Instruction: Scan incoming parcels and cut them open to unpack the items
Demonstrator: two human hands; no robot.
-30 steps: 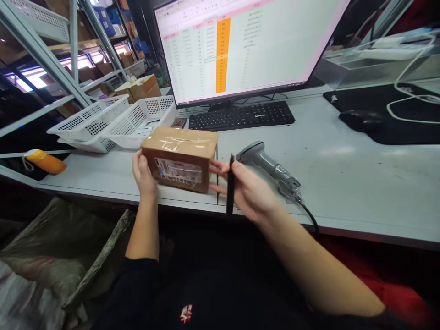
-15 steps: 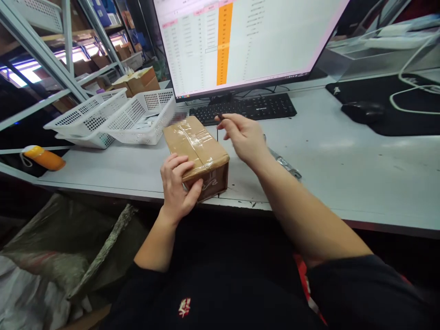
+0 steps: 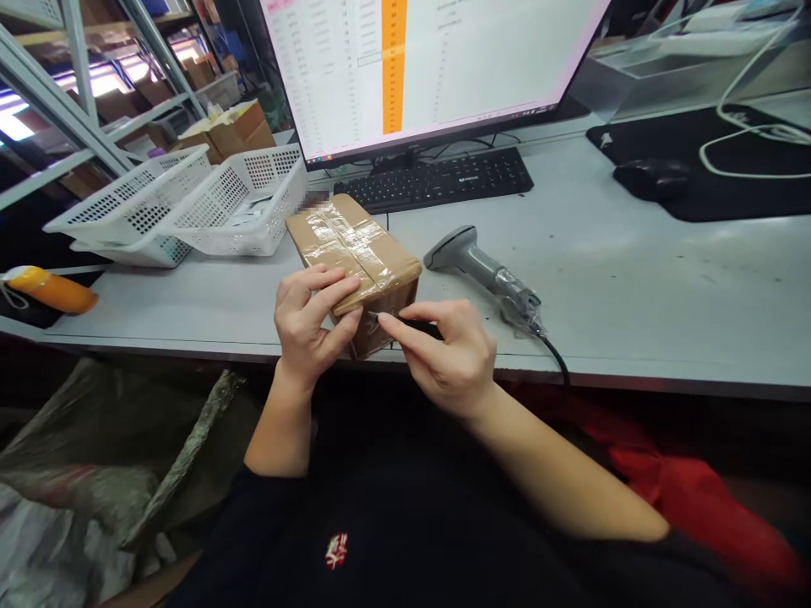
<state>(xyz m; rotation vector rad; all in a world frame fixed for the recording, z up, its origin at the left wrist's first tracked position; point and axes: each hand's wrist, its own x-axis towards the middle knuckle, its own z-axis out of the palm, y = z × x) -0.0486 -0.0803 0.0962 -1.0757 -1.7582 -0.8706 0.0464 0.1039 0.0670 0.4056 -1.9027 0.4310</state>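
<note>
The box [image 3: 345, 245] lies on the tabletop [image 3: 608, 295], long axis slanting away leftward from the hands. The left hand [image 3: 312, 325], nearer, grips its near left corner, fingers spread; the right hand [image 3: 451, 355] pinches a slim black tool [image 3: 423, 327] at its near end.

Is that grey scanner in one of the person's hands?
No, the scanner lies on the table beyond the right hand, while the left hand is on the cardboard box.
</note>
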